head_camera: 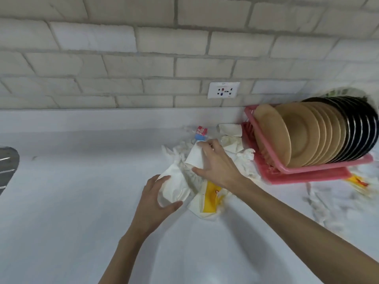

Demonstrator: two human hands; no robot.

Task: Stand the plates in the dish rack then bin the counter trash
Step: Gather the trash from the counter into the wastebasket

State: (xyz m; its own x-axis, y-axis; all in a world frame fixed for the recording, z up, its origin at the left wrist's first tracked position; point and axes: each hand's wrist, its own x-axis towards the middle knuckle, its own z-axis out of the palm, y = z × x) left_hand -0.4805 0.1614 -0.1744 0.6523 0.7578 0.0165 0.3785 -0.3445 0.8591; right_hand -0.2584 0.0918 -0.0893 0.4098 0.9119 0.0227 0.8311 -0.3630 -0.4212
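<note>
1. The right hand point(217, 165) curls round a paper cup point(193, 155); the left hand point(155, 199) grips a second cup point(174, 187).
2. Around them on the worktop point(82, 181) lie napkins point(231, 142), a yellow wrapper point(210, 198) and a bottle point(200, 133).
3. The plates point(303, 134) stand in the rack point(307, 175), so nest the cups, then scoop up the loose paper.

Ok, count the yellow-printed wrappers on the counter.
2. One wrapper lies below the right hand, beside the paper cup the left hand grips; the other, blurred, shows right of the dish rack. Others may hide under crumpled paper.

Home kitchen, tiled wall point(155, 64), counter point(71, 181), dish rack point(307, 173)
</note>
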